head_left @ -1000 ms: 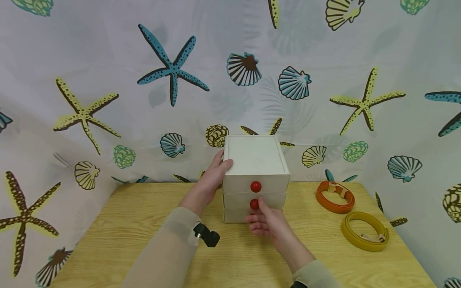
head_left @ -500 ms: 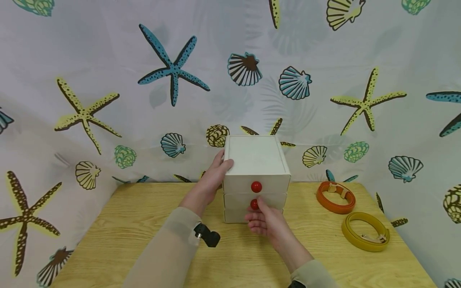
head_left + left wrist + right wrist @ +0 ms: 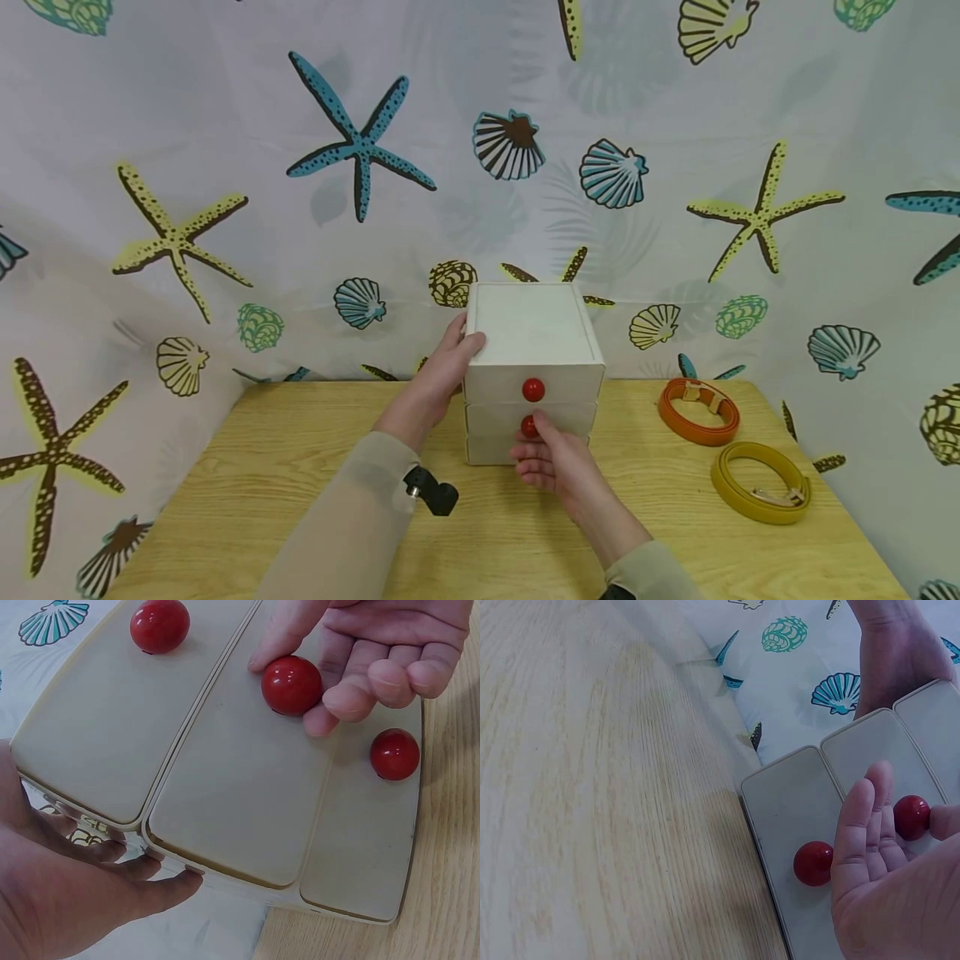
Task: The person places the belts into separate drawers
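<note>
A small white chest of three drawers stands on the table, each drawer front bearing a round red knob. My left hand rests against its left side, thumb over the top edge. In the left wrist view, the fingers of that hand lie fairly straight along the side. My right hand pinches the middle knob between thumb and forefinger, its other fingers loosely bent. Beneath that hand is the bottom knob, hidden in the head view. The top knob is untouched. All three drawers look closed.
An orange coiled belt and a yellow coiled belt lie on the right of the wooden table. A white cloth printed with starfish and shells hangs right behind the chest.
</note>
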Motion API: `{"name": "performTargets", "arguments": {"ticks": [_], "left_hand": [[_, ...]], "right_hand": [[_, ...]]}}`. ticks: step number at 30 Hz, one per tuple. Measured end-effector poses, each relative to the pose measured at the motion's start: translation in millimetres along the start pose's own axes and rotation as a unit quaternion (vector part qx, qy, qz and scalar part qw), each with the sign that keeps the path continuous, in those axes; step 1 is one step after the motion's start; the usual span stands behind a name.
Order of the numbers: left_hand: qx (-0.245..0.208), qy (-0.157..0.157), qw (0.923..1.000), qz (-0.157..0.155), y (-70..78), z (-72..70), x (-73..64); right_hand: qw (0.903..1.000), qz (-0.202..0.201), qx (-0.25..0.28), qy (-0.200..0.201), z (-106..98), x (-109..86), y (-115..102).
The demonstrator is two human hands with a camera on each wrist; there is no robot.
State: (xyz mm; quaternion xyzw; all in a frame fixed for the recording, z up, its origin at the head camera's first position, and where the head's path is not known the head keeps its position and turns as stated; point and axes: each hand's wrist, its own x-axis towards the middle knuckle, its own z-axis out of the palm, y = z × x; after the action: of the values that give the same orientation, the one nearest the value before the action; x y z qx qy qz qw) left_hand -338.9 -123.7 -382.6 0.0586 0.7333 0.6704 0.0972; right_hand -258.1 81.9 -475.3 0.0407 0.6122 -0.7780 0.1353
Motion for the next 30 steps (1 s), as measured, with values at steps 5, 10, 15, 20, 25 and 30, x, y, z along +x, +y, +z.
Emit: {"name": "performTargets", "arguments": {"ticks": [5,10,15,20,25,30], "left_hand": [[0.001,0.001,1.0000,0.000,0.8,1.0,-0.1],[0.003,0.007,1.0000,-0.002,1.2,1.7,0.2],[0.003,0.007,1.0000,-0.002,1.9,2.1,0.6],[0.007,0.007,0.9999,-0.005,2.4,2.5,1.8],[0.008,0.004,1.0000,-0.003,2.6,2.1,2.0],[0.007,0.004,1.0000,-0.003,2.0,2.4,2.1]], "right_hand": [[1.0000,0.002,0.002,0.003,0.4,-0.5,-1.6],[1.0000,0.005,0.001,0.004,0.7,-2.2,-3.4],[1.0000,0.006,-0.003,0.002,0.3,-2.7,-3.4],[0.9999,0.006,-0.014,-0.004,-1.1,-3.5,-2.2],[0.9998,0.006,-0.019,-0.009,-1.8,-5.2,-2.4],[0.9997,0.005,-0.020,-0.013,-2.1,-9.2,-2.4]]}}
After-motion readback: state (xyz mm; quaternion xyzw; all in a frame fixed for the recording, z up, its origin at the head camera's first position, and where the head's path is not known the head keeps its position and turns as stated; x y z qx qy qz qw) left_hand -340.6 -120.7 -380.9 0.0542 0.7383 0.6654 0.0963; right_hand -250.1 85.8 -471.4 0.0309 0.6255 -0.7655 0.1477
